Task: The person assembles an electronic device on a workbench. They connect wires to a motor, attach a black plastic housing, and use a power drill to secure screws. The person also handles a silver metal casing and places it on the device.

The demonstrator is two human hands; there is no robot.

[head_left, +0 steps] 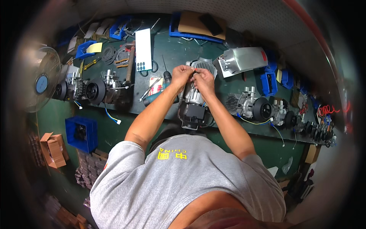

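Observation:
My left hand [181, 76] and my right hand [204, 81] meet over the middle of the bench, fingertips pinched close together. A small dark piece shows between them, too small to name. Beneath the hands lies a metal motor-like unit [192, 97] with a finned grey housing at its far end and a black block at its near end. My fingers and wrists cover part of it. To the left of my left hand, a teal and black power drill [167, 76] with a long thin bit rests on the bench.
Similar units with black fan wheels stand left [96, 91] and right [261, 109]. A white power strip [143, 49], a hammer [130, 63] and a silver metal cover [246, 59] lie on the green bench [164, 42]. Blue bins [269, 84] line the back; a fan [42, 82] stands far left.

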